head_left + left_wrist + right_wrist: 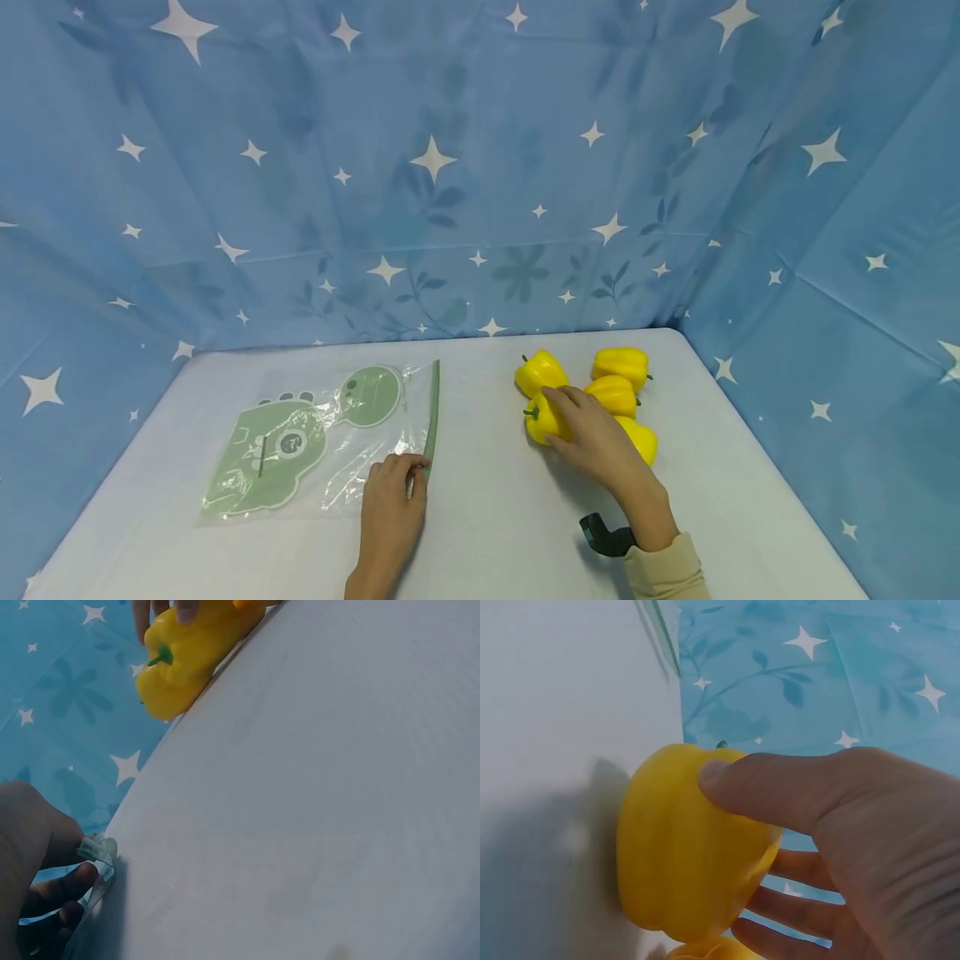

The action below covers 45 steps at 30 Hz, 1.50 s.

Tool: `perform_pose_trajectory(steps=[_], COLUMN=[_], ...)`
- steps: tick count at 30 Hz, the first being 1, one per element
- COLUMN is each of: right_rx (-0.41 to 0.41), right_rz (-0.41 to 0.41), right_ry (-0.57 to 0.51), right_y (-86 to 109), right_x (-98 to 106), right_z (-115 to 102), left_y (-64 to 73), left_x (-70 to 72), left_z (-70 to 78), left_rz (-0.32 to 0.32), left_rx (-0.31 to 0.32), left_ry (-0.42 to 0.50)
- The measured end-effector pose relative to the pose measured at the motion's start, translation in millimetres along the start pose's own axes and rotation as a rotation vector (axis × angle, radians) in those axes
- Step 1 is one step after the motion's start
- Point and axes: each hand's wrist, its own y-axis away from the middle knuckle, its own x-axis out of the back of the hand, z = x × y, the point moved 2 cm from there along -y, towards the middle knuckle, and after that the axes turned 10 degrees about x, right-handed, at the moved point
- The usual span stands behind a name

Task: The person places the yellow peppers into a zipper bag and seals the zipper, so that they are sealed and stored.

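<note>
On the left of the table lies a clear plastic bag (352,446) with a green dinosaur print and a green strip along its right edge. My left hand (393,504) pinches that green edge near its lower end; the left wrist view shows the edge (101,851) between thumb and fingers. To the right, my right hand (596,437) grips a yellow bell pepper (546,419) with a green stem. In the right wrist view the thumb lies across this pepper (679,847), with the fingers on its far side.
More yellow bell peppers stand close about the right hand: one behind it (540,372), others at the right (621,367) and partly under the wrist (640,437). A blue star-patterned curtain (450,208) borders the white table (480,533). A dark strap piece (603,536) sits at the right wrist.
</note>
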Motion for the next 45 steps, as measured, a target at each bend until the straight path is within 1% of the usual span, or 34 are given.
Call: perform_pose_trajectory(steps=[6,10,14,19,22,24,26,30,33,36,39,42,45], right_rx=[-0.009,-0.021,-0.040,-0.035,-0.044,-0.065,-0.082,-0.097,-0.125,-0.172,-0.196,-0.205,-0.225], right_rz=[-0.012,-0.010,0.008,0.056,0.087,0.104,0.106,0.112,0.131,0.137,0.145,0.163,0.180], right_ry=[-0.047,-0.111,-0.224,-0.375,-0.435,-0.494,-0.573,-0.696,-0.768,-0.854,-0.927,-0.969,-1.010], right_y=[-1.8,-2.3,-4.1,-8.7,-11.9,-13.9,-16.1,-23.3,-30.3,-36.1,-41.1,-43.4,-41.5], right_x=[1,3,0,-7,-12,-17,-24,-37,-44,-52,-60,-67,-74], right_z=[-1,-2,-4,-8,-15,-21,-28,-43,-53,-60,-66,-70,-73], left_y=[0.6,0.2,0.6,-0.9,-1.6,-0.2,2.5,5.4,4.6,3.0,1.9,2.4,4.8], left_x=[-0.1,-2.3,-3.2,-3.7,-3.7,-2.6,-0.7,4.0,8.8,11.5,11.6,9.7,7.7], left_z=[1.1,1.6,1.3,2.5,3.4,4.7,6.0,10.7,12.9,13.8,13.1,11.9,10.5], left_rz=[-0.011,0.007,0.038,0.048,0.024,-0.012,-0.034,-0.041,-0.056,-0.098,-0.131,-0.135,-0.132], left_rx=[0.012,0.012,-0.002,-0.006,0.013,0.030,0.056,0.090,0.089,0.095,0.116,0.123,0.109], left_ry=[-0.010,-0.008,-0.004,-0.012,-0.024,-0.023,-0.027,-0.031,-0.044,-0.062,-0.067,-0.078,-0.096])
